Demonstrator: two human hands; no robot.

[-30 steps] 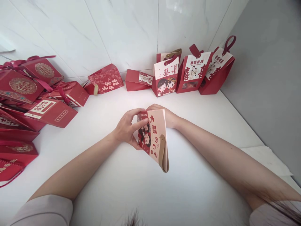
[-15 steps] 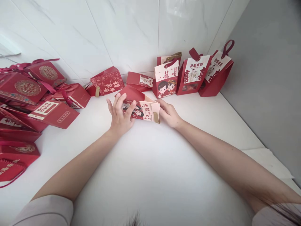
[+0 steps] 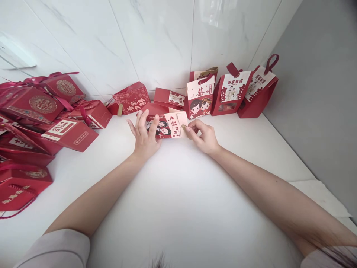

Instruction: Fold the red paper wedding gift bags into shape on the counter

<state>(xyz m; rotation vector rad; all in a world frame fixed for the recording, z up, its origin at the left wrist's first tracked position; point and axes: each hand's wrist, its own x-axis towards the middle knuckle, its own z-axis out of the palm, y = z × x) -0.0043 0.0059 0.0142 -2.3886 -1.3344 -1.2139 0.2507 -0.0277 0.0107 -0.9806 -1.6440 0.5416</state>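
Note:
A red and cream gift box lies on its side, its front printed with cartoon figures and Chinese characters. My left hand grips its left end, thumb over the printed front and the other fingers raised at the far side. At the box's cream right end, my right hand pinches the small gold strap between thumb and forefinger. Just behind the box, another red box and a smaller lying one rest near the wall.
Several red boxes with ribbons are piled at the left. A box with cartoon faces and other upright boxes with loop handles line the back right. White tissue lies by the right edge, beside a grey wall.
My right hand has shifted from the box's far corner to its end and now pinches the gold strap. My left hand keeps its hold. The view has shifted slightly.

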